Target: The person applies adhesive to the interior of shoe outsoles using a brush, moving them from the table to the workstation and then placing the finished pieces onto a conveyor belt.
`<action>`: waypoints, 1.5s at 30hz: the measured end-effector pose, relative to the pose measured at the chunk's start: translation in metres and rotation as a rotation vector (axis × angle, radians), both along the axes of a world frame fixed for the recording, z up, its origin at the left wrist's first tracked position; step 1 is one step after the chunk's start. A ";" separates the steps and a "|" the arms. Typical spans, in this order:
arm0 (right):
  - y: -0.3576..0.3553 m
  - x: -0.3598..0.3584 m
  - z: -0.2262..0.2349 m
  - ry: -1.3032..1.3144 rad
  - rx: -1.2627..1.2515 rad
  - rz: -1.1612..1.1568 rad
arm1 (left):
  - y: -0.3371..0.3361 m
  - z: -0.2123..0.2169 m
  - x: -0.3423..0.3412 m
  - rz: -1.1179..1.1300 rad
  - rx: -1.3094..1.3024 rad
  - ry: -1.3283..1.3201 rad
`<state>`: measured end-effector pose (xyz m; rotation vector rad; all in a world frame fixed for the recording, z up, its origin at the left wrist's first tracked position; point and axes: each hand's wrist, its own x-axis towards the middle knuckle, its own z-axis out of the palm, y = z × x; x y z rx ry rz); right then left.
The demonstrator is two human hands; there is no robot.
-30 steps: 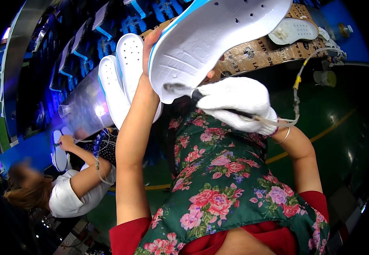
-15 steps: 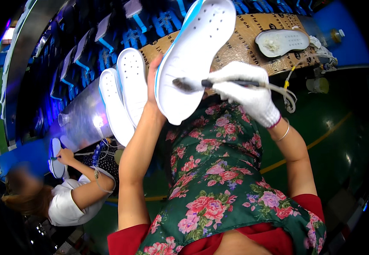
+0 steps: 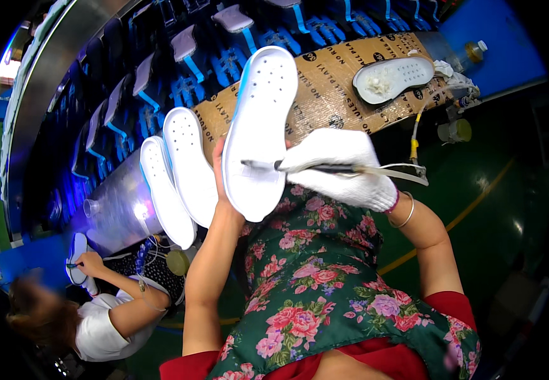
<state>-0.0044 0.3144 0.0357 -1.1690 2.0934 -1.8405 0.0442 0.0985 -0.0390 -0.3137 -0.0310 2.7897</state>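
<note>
I see the left hand (image 3: 224,166) gripping a white shoe sole (image 3: 258,130) from behind, raised above the flowered apron (image 3: 312,278). The gloved right hand (image 3: 341,168) is closed around a thin brush (image 3: 299,168), whose tip touches the sole's middle.

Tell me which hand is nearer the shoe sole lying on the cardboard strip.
Right. The gloved right hand holds a brush below and left of that sole, apart from it. The left hand is further left, its fingers behind the raised white sole.
</note>
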 end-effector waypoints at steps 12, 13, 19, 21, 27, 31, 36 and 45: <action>0.088 -0.008 -0.024 -0.617 -0.792 -0.340 | -0.028 0.079 -0.014 -0.316 -0.128 0.728; 0.096 -0.007 -0.031 -0.645 -0.809 -0.407 | -0.027 0.095 -0.029 -0.367 -0.133 0.803; 0.098 -0.005 -0.056 -0.729 -0.726 -0.582 | 0.033 0.223 -0.136 -0.152 -0.105 1.152; 0.081 -0.011 -0.069 -0.762 -0.678 -0.539 | 0.044 0.249 -0.192 0.097 -0.227 0.889; 0.062 -0.010 -0.094 -0.714 -0.447 -0.560 | 0.108 0.275 -0.291 0.133 -0.610 0.865; 0.066 -0.009 -0.103 -0.836 -0.472 -0.572 | 0.065 0.319 -0.313 0.412 -1.779 1.016; 0.043 -0.007 -0.105 -0.834 -0.454 -0.490 | -0.120 0.323 -0.374 0.794 -3.120 0.389; 0.030 -0.003 -0.084 -0.915 -0.562 -0.542 | -0.174 0.287 -0.211 0.891 -1.636 0.814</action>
